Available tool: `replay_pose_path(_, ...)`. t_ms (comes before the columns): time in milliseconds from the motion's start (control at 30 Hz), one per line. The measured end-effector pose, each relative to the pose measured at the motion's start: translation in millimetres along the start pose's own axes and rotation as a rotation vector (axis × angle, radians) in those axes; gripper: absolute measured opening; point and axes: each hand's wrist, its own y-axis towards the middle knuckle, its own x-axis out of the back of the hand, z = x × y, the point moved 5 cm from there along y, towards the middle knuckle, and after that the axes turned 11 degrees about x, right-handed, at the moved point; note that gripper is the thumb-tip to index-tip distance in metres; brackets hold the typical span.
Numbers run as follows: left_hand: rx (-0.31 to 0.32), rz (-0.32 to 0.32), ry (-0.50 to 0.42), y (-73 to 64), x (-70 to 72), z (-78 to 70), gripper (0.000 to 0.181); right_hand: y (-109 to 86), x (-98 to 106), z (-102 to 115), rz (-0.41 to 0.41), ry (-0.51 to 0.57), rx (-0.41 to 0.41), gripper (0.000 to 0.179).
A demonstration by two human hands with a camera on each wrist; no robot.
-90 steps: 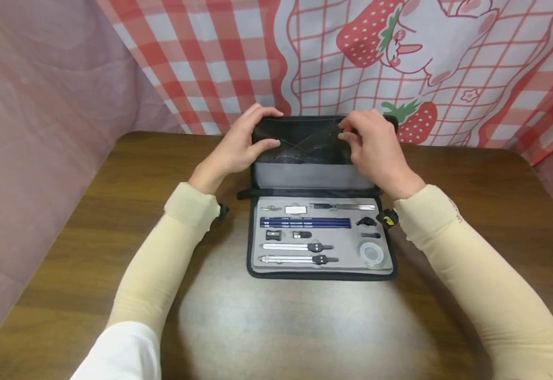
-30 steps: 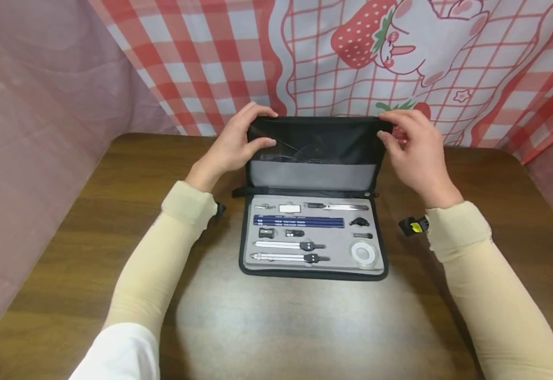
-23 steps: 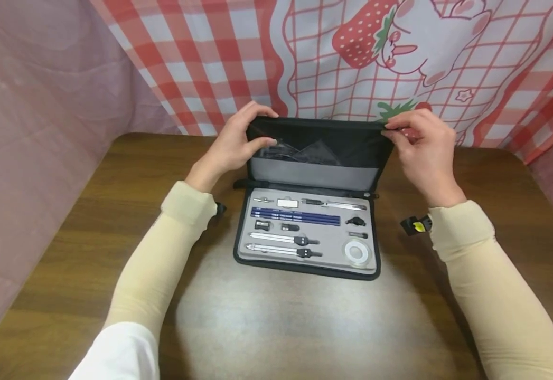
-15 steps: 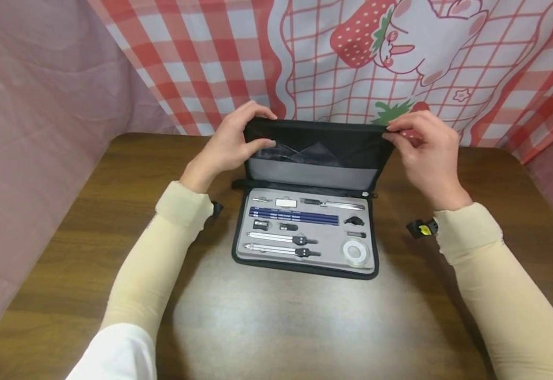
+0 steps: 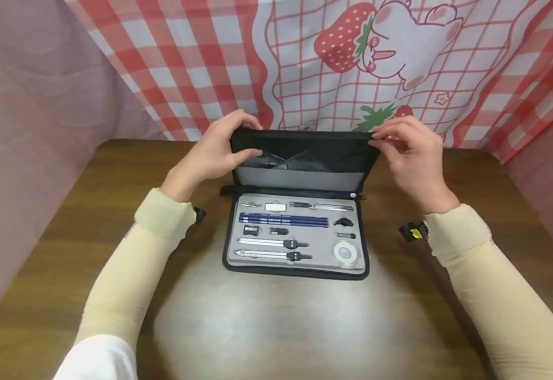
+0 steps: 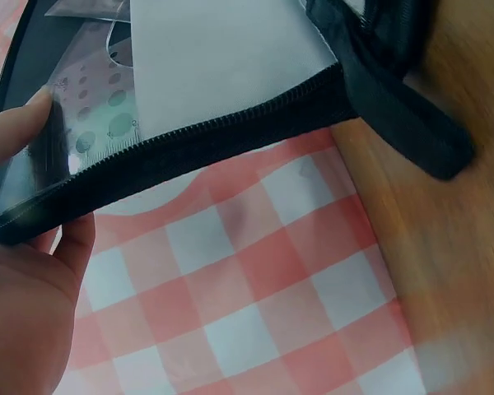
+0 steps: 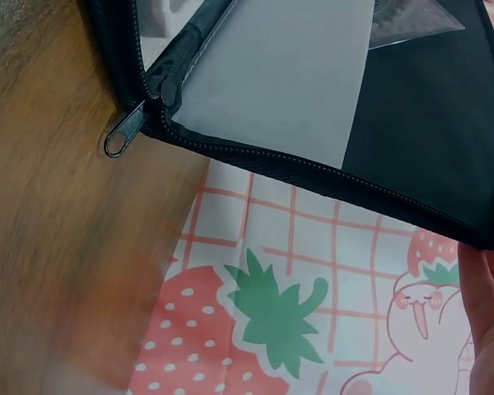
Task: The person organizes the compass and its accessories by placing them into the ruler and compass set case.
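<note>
A black zip case (image 5: 296, 274) lies open on the table with its lid (image 5: 335, 153) standing up at the back. My left hand (image 5: 213, 150) grips the lid's upper left corner, thumb inside and fingers behind. At the upper right corner, my right hand (image 5: 411, 155) pinches the lid's edge. In the lid's pocket sits a clear drawing template (image 6: 107, 115) with round holes, seen in the left wrist view. The grey tray holds blue pencils (image 5: 283, 220), a white eraser (image 5: 275, 207), a sharpener (image 5: 251, 230), two compasses (image 5: 264, 243) and a white ring-shaped item (image 5: 345, 254).
The wooden table (image 5: 276, 327) stretches around the case. A red-and-white checked cloth (image 5: 195, 58) with strawberries hangs right behind the lid. A fabric tab (image 6: 420, 123) sticks out at the hinge's left end, a zipper pull (image 7: 122, 138) at its right.
My right hand has moved from the lid's pocket to the upper right corner and taken hold there. The lid has tipped slightly forward. My left hand keeps its grip.
</note>
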Motion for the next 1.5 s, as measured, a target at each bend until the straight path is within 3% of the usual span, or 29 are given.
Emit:
replay_pose_path(267, -0.062, 0.082, 0.026, -11.1, -0.3, -8.0, 0.038, -1.6, 4, 10, 0.125, 0.003, -0.016, 0.030)
replay_pose_path(433, -0.121, 0.186, 0.111, -21.2, -2.1, -14.5, 0.047, -7.5, 9, 20, 0.240, 0.015, 0.026, 0.035)
replay_pose_path(700, -0.294, 0.347, 0.128, -58.1, -4.7, -30.5, 0.050, -27.8, 16, 46, 0.421, 0.149, 0.078, 0.040)
replay_pose_path(867, -0.398, 0.434, 0.265, -82.7, -15.0, -40.5, 0.062, -47.0, 16, 63, 0.574, 0.191, 0.103, 0.048)
replay_pose_path(1000, -0.467, 0.493, 0.381, -97.0, -29.5, -43.7, 0.071, -65.5, 14, 72, 0.655, 0.196, 0.192, 0.062)
replay_pose_path(1100, -0.483, 0.535, 0.457, -106.2, -39.6, -43.0, 0.071, -80.3, 11, 78, 0.719, 0.181, 0.233, 0.066)
replay_pose_path(1233, -0.480, 0.594, 0.528, -117.3, -50.6, -40.4, 0.062, -97.1, 5, 83, 0.789, 0.172, 0.228, 0.065)
replay_pose_path(1500, -0.452, 0.649, 0.577, -130.9, -65.4, -30.1, 0.065, -116.2, -6, 89, 0.811, 0.180, 0.232, 0.058)
